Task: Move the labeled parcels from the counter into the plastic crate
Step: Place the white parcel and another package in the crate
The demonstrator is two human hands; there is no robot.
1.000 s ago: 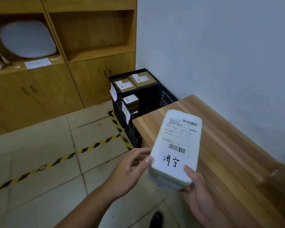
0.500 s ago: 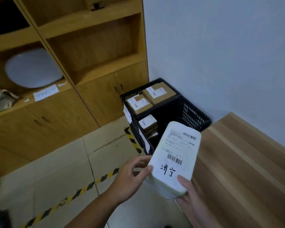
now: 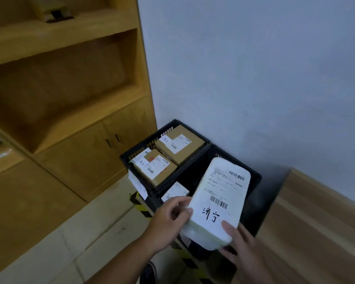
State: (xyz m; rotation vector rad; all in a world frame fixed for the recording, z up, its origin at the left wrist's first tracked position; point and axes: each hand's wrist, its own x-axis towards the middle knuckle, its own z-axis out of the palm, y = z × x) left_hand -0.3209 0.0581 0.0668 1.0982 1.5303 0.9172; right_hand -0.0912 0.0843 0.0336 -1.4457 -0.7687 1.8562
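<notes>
A: Well, where is the white parcel [image 3: 219,201]?
B: It is in the air above the near part of the black crate [image 3: 254,201], tilted, with the label side up. The label has two barcodes and two handwritten characters.
A: And the hands?
B: Both hold it at its near end. The left hand [image 3: 168,222] grips the left edge, with the thumb on top. The right hand [image 3: 240,247] supports the near right corner, thumb on the label and fingers under it.
A: Is something in the crate?
B: Yes. A brown box [image 3: 179,146] and a second brown box [image 3: 158,169], both labelled, lie side by side in the far part. A small labelled box [image 3: 175,191] lies in the near part, just beside the left hand. Perhaps these are two crates; I cannot tell.
A: And the tabletop [image 3: 316,222]?
B: It is at the right, near the crate. A wooden cabinet [image 3: 70,160] stands at the left.
</notes>
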